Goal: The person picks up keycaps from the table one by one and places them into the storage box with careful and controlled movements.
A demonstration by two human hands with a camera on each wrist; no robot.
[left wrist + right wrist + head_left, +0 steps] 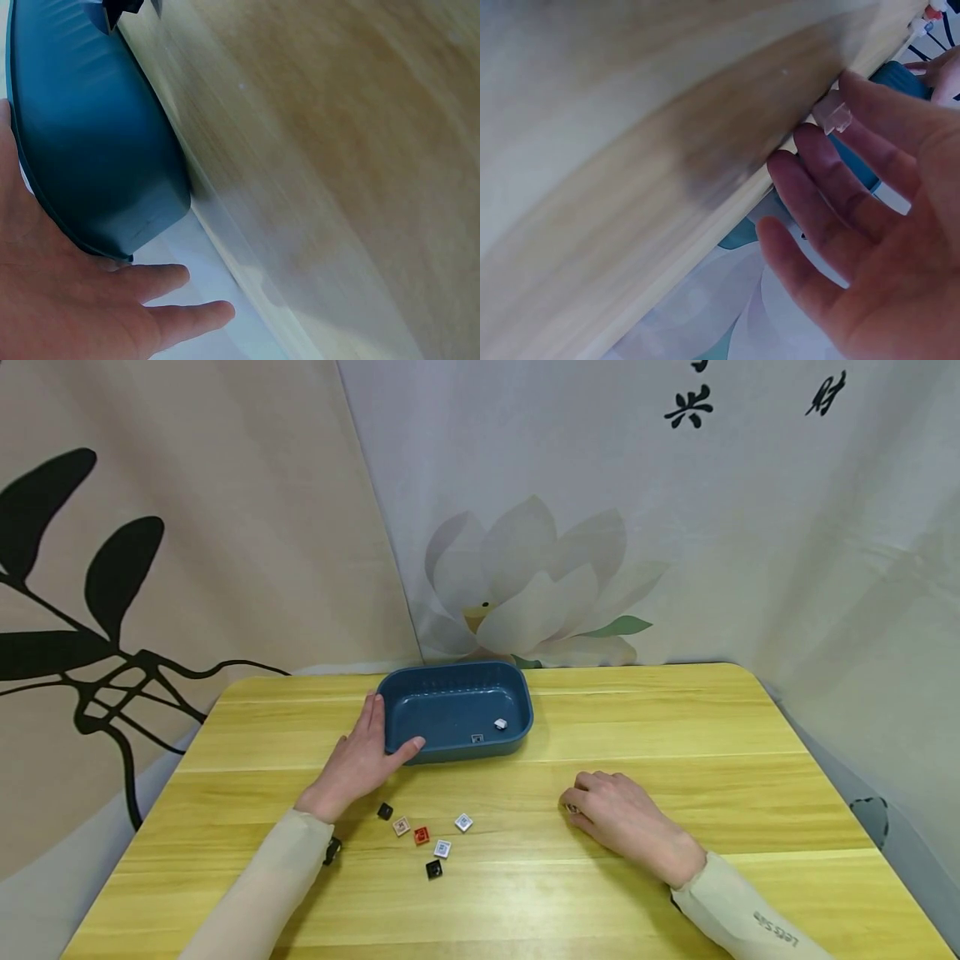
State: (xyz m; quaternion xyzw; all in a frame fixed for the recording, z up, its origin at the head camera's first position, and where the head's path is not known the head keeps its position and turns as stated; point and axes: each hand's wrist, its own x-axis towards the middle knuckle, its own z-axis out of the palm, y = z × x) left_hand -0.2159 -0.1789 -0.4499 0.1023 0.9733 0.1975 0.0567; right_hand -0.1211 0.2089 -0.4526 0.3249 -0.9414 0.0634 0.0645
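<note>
My left hand (358,760) rests against the left end of a blue rectangular tray (525,727), its fingers straight along the outer side. Its thumb lies at the front rim. Two small pale keycaps lie inside the tray, one whitish (500,724) and one greyish (477,738). To the right, low over the table, my right hand (622,814) pinches a small white keycap (832,112) between thumb and index fingertip. The other fingers of that hand are loosely bent. In the head view the held keycap is mostly covered by fingers.
In front of the tray, several loose keycaps lie scattered on the wooden table (525,893): black (385,811), beige (401,826), red (422,836), white (463,822) among them. Behind the table's far edge hangs a printed curtain (300,527).
</note>
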